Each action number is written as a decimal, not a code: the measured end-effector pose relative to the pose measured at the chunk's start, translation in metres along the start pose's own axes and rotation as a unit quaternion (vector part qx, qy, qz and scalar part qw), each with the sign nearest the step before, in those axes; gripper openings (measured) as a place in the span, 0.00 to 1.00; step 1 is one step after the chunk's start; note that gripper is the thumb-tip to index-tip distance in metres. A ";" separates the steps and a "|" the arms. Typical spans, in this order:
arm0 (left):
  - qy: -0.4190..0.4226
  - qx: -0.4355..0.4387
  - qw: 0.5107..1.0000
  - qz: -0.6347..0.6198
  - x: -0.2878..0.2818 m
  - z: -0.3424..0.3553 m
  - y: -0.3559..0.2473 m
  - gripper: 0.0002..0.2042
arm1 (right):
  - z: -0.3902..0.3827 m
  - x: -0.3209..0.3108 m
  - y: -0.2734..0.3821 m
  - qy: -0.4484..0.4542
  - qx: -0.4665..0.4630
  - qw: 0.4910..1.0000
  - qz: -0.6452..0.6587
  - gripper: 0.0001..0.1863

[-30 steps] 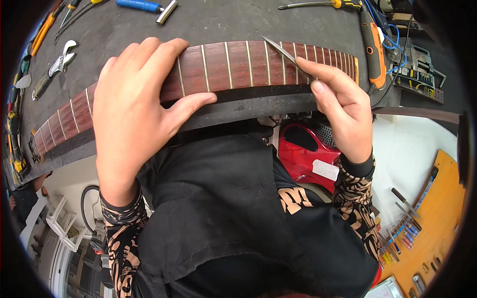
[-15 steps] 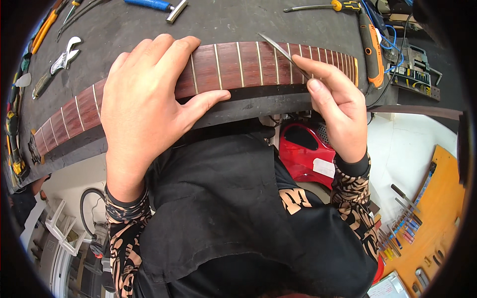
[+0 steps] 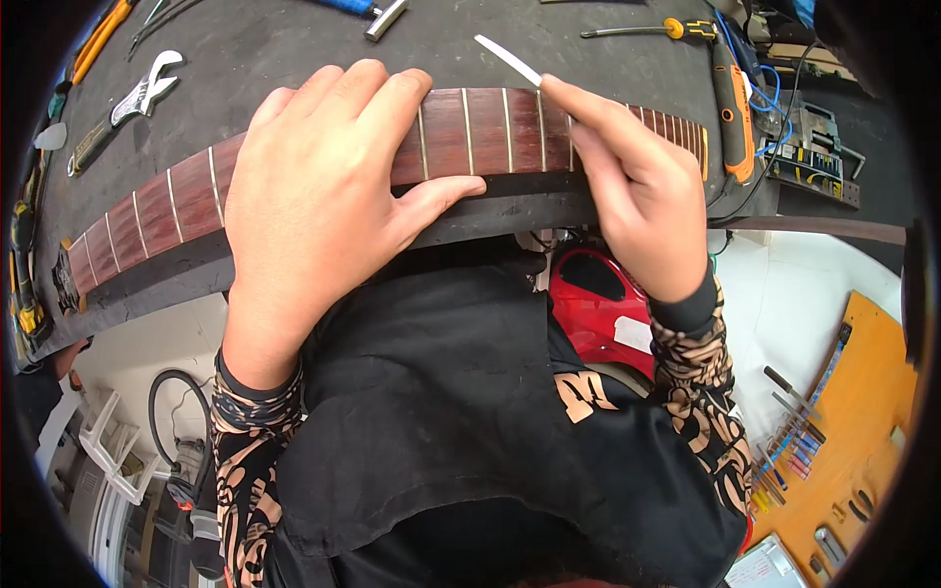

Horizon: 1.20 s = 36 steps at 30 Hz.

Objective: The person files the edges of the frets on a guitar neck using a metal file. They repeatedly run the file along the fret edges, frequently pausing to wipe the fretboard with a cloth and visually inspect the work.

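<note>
A guitar neck lies across the bench edge, its dark reddish fretboard with metal frets facing up. My left hand grips it left of centre, fingers over the far edge and thumb along the near edge. In my right hand is a slim, flat, tapered metal file, pinched with the index finger along it. Its bare tip points up and left, past the neck's far edge; its rear is hidden in the hand. That hand hovers over or rests on the neck's right part; contact cannot be made out.
Beyond the neck on the dark bench are an adjustable wrench, a blue-handled tool and a screwdriver. An orange-and-grey tool stands by the neck's right end. Below the bench edge is a red object.
My right hand has shifted slightly left and its grip has turned, hiding more of the file's rear. The file's tip now reaches farther up and left. My left hand appears slightly farther right.
</note>
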<state>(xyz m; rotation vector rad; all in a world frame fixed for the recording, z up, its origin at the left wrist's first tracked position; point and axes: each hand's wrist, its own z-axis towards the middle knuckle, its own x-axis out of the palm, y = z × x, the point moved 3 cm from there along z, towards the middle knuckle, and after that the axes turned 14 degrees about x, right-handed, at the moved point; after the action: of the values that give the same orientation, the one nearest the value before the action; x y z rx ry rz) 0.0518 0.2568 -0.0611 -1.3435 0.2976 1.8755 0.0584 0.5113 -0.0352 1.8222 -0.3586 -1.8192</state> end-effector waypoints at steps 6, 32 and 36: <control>-0.003 -0.007 1.000 -0.004 0.001 -0.002 0.000 0.35 | -0.027 -0.007 -0.004 0.095 0.213 0.941 0.245 0.20; -0.020 -0.014 1.000 0.007 -0.031 -0.034 0.019 0.35 | -0.026 0.008 0.009 0.071 0.156 0.965 0.200 0.21; -0.028 -0.017 0.999 0.004 -0.028 -0.031 0.016 0.35 | -0.005 0.011 0.025 -0.003 -0.045 0.989 -0.139 0.24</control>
<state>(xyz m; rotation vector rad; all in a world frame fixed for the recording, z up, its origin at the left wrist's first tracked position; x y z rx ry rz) 0.0654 0.2149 -0.0537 -1.3124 0.2436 1.9298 0.0685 0.4855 -0.0308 1.8801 -0.0218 -1.9894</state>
